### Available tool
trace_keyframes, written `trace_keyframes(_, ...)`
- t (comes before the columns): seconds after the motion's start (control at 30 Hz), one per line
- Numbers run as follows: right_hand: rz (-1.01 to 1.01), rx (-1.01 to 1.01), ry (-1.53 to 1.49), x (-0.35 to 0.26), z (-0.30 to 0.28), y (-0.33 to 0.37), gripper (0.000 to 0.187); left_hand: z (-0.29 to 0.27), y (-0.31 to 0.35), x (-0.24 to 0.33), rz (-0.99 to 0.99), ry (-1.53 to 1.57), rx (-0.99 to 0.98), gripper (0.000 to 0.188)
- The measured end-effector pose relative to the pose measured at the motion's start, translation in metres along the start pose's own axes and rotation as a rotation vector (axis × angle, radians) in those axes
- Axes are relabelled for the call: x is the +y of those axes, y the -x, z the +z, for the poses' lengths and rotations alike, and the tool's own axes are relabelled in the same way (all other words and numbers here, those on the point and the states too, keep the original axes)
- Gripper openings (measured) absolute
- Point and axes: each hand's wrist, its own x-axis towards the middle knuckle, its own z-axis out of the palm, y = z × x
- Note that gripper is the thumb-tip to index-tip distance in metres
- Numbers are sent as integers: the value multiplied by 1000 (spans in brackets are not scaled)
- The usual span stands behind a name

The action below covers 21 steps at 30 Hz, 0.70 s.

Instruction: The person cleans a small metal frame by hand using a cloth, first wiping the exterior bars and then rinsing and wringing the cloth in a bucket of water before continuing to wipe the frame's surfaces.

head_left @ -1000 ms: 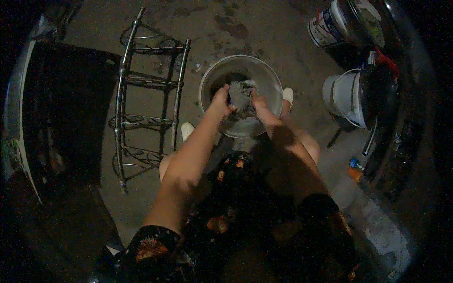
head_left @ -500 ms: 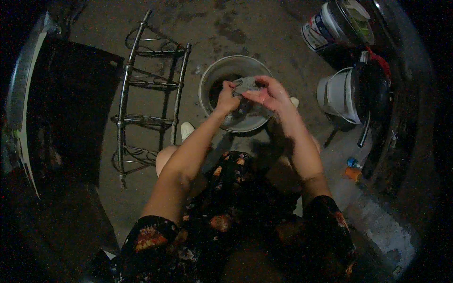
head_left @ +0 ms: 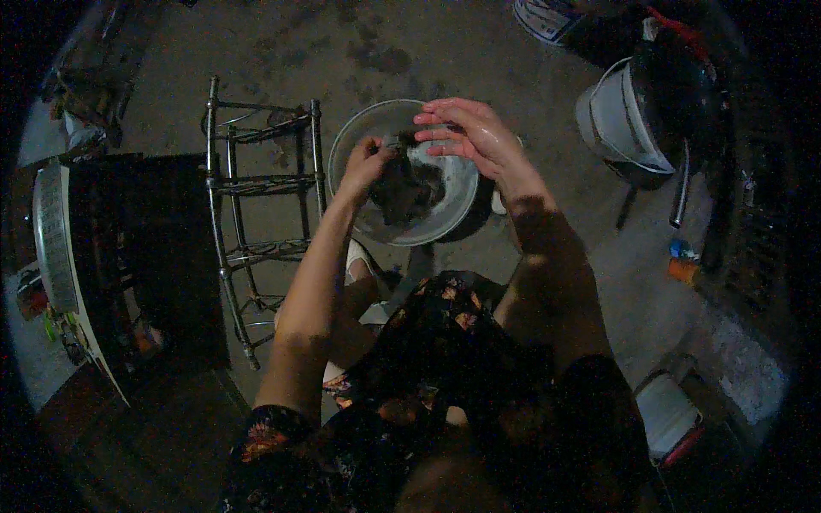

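A round pale basin [head_left: 340, 141] stands on the floor in front of me, with dark, wet-looking material inside. My left hand [head_left: 366, 167] is over its left side, fingers pinched on a limp grey cloth [head_left: 392, 150]. Dim light hides where the cloth ends and the dark contents begin. Above the basin's far right rim is my right hand [head_left: 470, 137], wet, with its fingers stretched apart and nothing in them.
A chrome tubular rack [head_left: 314, 154] is just left of the basin, beside a dark cabinet [head_left: 184, 256]. To the right are a white bucket [head_left: 611, 120], another bucket [head_left: 546, 19], a small orange item [head_left: 682, 271] and a pale box-like object [head_left: 667, 415].
My right hand has let go of the grey cloth and opened, moving up and away. My left hand keeps its grip, farther left. The view has shifted.
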Motion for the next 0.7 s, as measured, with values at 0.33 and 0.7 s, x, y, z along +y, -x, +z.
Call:
trace_keyframes(0.33, -47, 78, 118, 10, -5, -16, 23, 141, -81, -134, 270, -623, -236, 38)
trace_keyframes(0.7, -102, -34, 570, 77, -15, -43, 32, 30, -11, 6, 14, -759, -695, 32)
